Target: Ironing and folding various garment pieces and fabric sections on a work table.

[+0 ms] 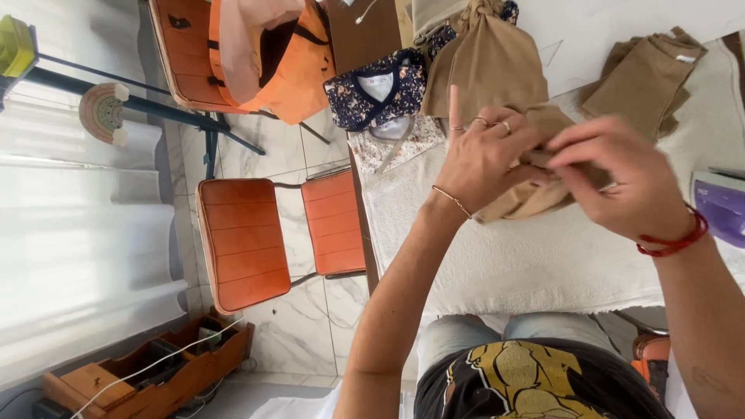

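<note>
My left hand (485, 159) and my right hand (621, 178) both grip a tan cloth garment (497, 70) just above a white towel-covered table (543, 256). The garment's upper part stretches away toward the table's far side. Its lower part is bunched between my fingers. Rings sit on my left hand and a thin bracelet on that wrist. A red cord bracelet circles my right wrist.
A folded tan garment (644, 74) lies at the far right. A dark floral top (376, 89) and a purple iron (722, 206) sit at the table's edges. Orange chairs (244, 240) stand on the tiled floor at left, beside a wooden box (155, 372).
</note>
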